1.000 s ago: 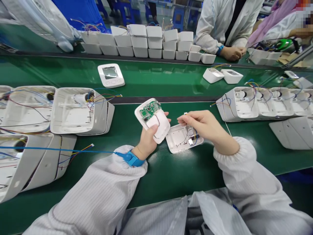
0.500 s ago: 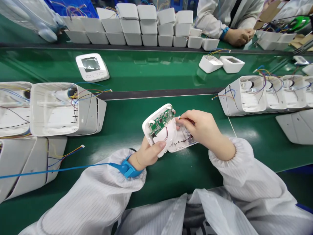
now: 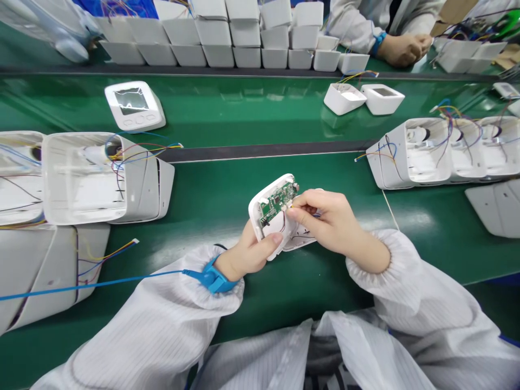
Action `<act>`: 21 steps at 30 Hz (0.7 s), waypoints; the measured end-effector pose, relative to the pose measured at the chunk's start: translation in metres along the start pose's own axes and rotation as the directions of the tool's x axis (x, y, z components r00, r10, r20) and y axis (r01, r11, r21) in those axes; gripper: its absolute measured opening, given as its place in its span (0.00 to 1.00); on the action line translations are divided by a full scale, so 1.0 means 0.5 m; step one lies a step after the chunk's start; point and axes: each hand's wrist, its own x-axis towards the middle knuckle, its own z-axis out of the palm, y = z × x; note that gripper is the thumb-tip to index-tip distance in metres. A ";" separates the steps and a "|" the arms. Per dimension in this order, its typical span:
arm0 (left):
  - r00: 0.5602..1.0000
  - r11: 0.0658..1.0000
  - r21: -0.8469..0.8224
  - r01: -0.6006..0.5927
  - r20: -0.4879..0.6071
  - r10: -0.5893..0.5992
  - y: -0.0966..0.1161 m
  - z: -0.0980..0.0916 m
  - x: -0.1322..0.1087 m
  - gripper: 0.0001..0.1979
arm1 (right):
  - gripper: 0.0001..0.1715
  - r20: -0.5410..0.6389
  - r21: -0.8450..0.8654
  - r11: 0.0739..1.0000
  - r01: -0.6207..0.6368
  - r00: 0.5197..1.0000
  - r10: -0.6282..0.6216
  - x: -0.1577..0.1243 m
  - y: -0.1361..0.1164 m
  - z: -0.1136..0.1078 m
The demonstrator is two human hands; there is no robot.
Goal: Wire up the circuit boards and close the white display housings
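Observation:
My left hand [image 3: 247,253] grips a white device shell half [image 3: 264,214] with a green circuit board [image 3: 277,202] inside, tilted up above the green table. My right hand [image 3: 325,219] is pinched on a small white wire connector [image 3: 289,206], held against the board's right edge. Thin wires run from it down to a second white shell half [image 3: 303,238] lying flat on the table, mostly hidden under my right hand. A blue strap [image 3: 213,276] with a blue cord sits on my left wrist.
Open white housings with coloured wires [image 3: 101,176] lie at left, more housings [image 3: 422,154] at right. A finished monitor [image 3: 134,105] and two white units [image 3: 363,97] rest on the conveyor [image 3: 244,114]. Stacked white casings [image 3: 227,38] line the back. Another person's hands [image 3: 402,49] rest at top right.
My left hand brought the board-bearing shell to the right and tilted it up. My right hand lifted the connector from above the flat shell to the board's edge.

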 end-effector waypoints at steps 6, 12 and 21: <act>0.999 1.000 0.015 0.001 -0.037 0.000 -0.005 0.000 0.000 0.25 | 0.12 0.002 0.038 0.999 -0.025 1.000 0.025 0.002 0.000 0.000; 0.999 1.000 -0.008 -0.011 -0.051 0.011 -0.009 0.002 -0.001 0.25 | 0.13 -0.001 -0.005 1.000 -0.031 1.000 0.031 0.001 0.001 0.000; 1.000 1.000 0.012 0.025 -0.014 -0.025 0.004 0.000 0.004 0.23 | 0.12 -0.153 -0.175 0.984 0.032 0.986 -0.060 -0.003 -0.003 0.009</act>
